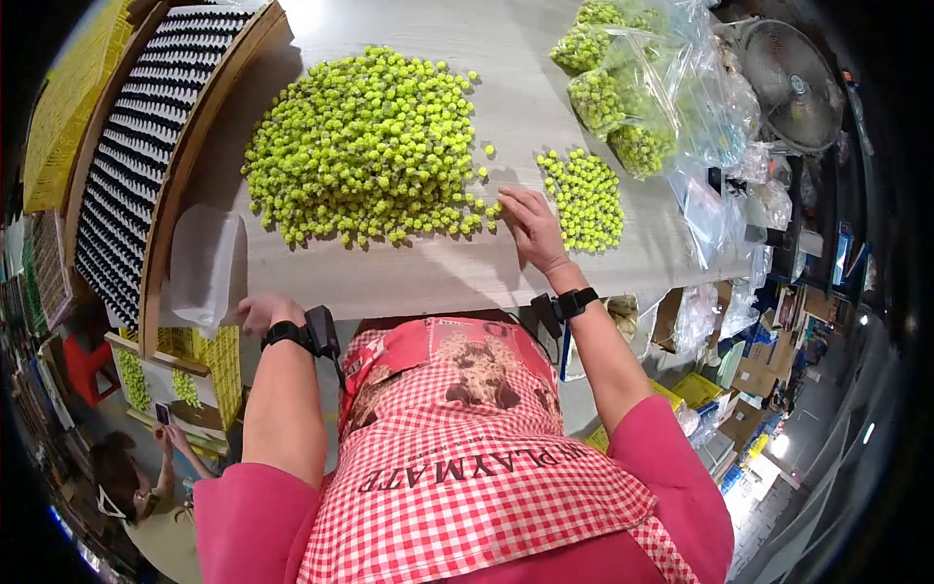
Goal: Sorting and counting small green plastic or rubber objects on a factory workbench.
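a large heap of knobby yellow-green pieces (360,146) on the tabletop (516,88) looks left to handle; a smaller patch (584,201) and filled clear bags (595,100) seem done. right hand (533,229) between heap and patch, left hand (269,313) beside translucent sheet (206,258); i cannot tell either grip.

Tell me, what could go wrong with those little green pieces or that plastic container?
The right hand is between the large green pile and the smaller green batch, so a sideways sweep might mix them. The left hand is beside the translucent plastic container near the front edge of the table; a bump could knock it off.
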Available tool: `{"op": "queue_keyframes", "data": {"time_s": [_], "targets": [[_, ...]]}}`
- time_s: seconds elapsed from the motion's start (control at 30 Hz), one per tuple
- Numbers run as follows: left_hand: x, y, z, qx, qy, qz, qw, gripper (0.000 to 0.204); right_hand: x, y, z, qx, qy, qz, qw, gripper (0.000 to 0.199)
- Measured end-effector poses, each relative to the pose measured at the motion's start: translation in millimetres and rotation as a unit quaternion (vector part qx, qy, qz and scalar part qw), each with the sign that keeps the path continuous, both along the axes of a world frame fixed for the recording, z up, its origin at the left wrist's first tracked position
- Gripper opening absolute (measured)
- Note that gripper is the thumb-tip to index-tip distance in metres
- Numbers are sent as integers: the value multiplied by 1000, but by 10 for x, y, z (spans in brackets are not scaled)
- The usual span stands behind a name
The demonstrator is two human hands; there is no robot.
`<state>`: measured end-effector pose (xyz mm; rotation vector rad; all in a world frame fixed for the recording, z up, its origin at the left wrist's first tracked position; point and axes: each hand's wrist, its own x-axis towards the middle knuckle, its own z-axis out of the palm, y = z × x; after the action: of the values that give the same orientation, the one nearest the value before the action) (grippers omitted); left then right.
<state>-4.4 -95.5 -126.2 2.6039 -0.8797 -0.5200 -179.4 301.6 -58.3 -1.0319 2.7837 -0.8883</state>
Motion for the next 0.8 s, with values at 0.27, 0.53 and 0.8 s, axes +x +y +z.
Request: {"op": "queue_keyframes", "data": {"time_s": [0.27, 0.53, 0.8], "targets": [[-212, 33, 107, -20, 62, -17, 998, 50, 45, 166, -50, -25, 0, -47, 999, 25], [-151, -37, 68, -6, 31, -24, 999, 51, 58, -92, 156, -18, 23, 49, 998, 36], [-128, -79, -32, -12, 8, -29, 999, 50, -67, 162, 62, 63, 113, -24, 991, 31]]}}
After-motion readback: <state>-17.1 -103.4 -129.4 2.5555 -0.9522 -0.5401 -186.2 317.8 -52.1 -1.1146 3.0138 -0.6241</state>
